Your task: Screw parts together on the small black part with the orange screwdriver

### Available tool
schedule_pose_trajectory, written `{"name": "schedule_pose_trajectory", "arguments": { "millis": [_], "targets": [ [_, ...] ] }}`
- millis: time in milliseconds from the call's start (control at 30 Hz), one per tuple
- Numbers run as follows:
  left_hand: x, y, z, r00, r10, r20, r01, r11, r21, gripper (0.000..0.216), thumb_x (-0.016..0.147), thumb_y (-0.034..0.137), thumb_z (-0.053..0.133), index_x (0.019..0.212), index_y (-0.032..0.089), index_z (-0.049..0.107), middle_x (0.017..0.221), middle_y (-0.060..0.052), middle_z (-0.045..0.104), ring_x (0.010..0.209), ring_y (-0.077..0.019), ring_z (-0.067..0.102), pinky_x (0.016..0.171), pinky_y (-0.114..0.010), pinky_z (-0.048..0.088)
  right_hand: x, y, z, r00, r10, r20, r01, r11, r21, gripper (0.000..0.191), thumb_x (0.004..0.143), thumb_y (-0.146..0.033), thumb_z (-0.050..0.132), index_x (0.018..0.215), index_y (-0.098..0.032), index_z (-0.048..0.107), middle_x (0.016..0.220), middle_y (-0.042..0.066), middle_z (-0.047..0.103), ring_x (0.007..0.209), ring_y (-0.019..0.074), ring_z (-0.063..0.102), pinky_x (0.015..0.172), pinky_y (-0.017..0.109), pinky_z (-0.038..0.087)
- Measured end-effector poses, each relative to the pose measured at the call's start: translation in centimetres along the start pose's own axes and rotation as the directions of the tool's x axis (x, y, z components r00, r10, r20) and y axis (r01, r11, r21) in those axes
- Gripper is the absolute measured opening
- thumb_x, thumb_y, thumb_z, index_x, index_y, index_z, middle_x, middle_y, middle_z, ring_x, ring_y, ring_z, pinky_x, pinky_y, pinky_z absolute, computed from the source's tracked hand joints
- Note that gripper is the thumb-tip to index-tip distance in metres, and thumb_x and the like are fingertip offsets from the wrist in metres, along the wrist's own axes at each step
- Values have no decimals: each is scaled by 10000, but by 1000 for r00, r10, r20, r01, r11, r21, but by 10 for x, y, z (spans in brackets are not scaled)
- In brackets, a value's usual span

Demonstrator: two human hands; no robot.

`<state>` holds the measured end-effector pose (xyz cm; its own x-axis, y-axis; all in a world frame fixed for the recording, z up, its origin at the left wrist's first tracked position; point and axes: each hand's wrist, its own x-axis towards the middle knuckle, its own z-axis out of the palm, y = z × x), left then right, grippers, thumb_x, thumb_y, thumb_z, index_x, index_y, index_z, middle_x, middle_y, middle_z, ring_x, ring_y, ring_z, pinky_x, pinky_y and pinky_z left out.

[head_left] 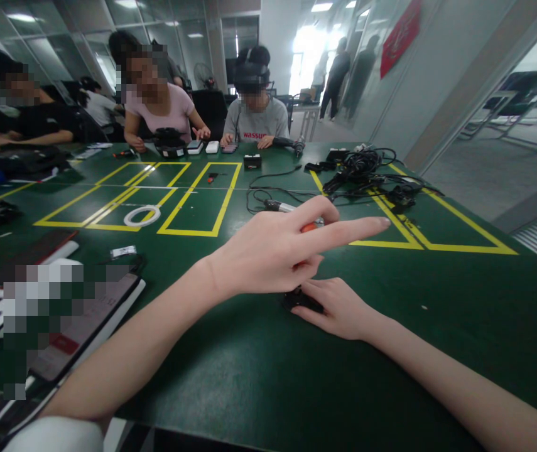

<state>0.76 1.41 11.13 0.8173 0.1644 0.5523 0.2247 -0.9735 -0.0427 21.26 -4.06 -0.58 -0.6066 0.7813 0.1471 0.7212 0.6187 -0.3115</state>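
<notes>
My left hand (272,251) reaches across the green table (259,370) from the lower left. Its thumb and bent fingers pinch a small orange thing (309,227), and the index finger points out to the right. Just below it my right hand (338,307) comes in from the lower right. The fingers of this hand lie on a small black object (300,300) and hold it down on the table. Most of the black object is hidden under the two hands.
A grey tool with a cable (278,206) lies just beyond my left hand. A tangle of black cables (362,169) sits at the back right. Yellow tape rectangles (202,201) and a white ring (142,215) mark the middle. Flat devices (84,320) lie at the left. People sit across the table.
</notes>
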Motion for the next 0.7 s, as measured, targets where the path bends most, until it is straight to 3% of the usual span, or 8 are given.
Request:
{"name": "schedule_pose_trajectory", "arguments": {
  "millis": [367,700],
  "targets": [
    [0,2,-7,998,-33,45,35,999,-40,642,935,223,515,1548,329,358,1265,-60,549,984,-159,620,768,-247,558,0,0,0,1000,-11,-14,11,1000,16,227,999,-372,554,968,-166,645,923,108,771,816,280,743,672,325,472],
    [-2,5,-24,972,-107,207,135,983,-123,717,911,191,551,1572,332,313,1354,-83,505,888,-125,626,756,-227,542,1,-1,-1,1000,4,14,-4,1000,7,217,1002,-364,553,984,-166,640,910,97,762,779,251,723,643,310,430]
  ]
}}
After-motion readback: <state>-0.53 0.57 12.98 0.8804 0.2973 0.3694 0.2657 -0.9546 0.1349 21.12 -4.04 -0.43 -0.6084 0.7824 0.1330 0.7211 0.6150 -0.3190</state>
